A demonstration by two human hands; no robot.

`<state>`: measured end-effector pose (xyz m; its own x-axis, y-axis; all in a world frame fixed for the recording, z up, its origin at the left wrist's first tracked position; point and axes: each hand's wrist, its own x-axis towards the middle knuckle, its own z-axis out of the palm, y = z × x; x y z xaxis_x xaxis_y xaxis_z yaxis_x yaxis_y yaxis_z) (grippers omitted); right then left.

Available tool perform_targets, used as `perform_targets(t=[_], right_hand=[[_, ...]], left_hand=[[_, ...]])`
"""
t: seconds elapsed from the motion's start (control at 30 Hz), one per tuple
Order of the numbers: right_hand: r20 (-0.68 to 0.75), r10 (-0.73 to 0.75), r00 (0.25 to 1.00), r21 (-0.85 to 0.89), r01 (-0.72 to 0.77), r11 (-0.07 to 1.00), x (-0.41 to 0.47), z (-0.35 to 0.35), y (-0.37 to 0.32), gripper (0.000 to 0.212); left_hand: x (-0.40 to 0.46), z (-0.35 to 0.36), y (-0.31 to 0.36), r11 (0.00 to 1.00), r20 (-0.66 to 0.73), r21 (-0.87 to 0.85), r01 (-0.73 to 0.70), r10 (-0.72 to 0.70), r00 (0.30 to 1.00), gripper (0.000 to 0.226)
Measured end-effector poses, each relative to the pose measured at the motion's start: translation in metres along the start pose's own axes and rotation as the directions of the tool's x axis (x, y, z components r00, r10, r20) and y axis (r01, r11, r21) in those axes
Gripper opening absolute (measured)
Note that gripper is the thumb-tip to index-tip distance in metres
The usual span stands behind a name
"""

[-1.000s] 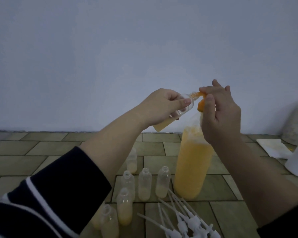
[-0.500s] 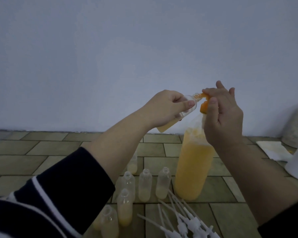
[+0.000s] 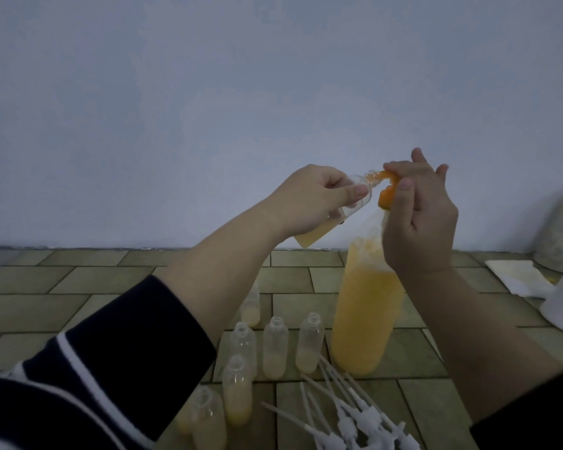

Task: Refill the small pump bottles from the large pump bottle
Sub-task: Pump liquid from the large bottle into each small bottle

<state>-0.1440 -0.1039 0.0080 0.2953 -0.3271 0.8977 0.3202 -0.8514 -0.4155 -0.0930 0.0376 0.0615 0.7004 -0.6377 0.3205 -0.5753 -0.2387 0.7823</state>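
Left hand [image 3: 309, 198]: grips a tilted small pump bottle [image 3: 335, 216], mouth at the orange nozzle [image 3: 385, 177].
Right hand [image 3: 416, 216]: fingers curled on the orange pump head [image 3: 389, 198] of the large pump bottle [image 3: 368, 316].
Technique: keep the mouth under the nozzle; press slowly, fully.

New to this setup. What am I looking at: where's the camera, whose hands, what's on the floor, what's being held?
No machine here: a person works with bare hands, filmed by a single wide-angle camera on their head, looking forward and down. The left hand grips a tilted small bottle, partly filled with pale yellow liquid, its mouth at the orange pump nozzle. The right hand is on that orange pump, which tops the large bottle of orange liquid standing on the tiled floor. Also on the floor: several open small bottles, partly filled, a pile of white pump tops with long tubes, and a white cloth or paper at right.
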Motion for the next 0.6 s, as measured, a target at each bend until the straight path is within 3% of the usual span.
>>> perform_targets(t=[0.2,0.43,0.6], right_hand=[[0.047,-0.027,0.999,-0.048,0.03,0.998,0.012,-0.004,-0.01,0.044],[0.038,-0.066,0.997,-0.082,0.069,0.994,0.003,-0.003,0.0,0.037],[0.108,-0.06,0.992,-0.126,0.074,0.989,0.003,-0.008,-0.006,0.044]], left_hand=[[0.001,-0.007,0.001,0.997,-0.018,-0.072,-0.005,0.003,1.0,0.03],[0.003,0.0,-0.001,0.997,-0.019,-0.066,-0.026,0.025,0.999,0.033],[-0.001,-0.002,-0.002,0.998,-0.004,-0.059,-0.007,0.007,1.0,0.031]])
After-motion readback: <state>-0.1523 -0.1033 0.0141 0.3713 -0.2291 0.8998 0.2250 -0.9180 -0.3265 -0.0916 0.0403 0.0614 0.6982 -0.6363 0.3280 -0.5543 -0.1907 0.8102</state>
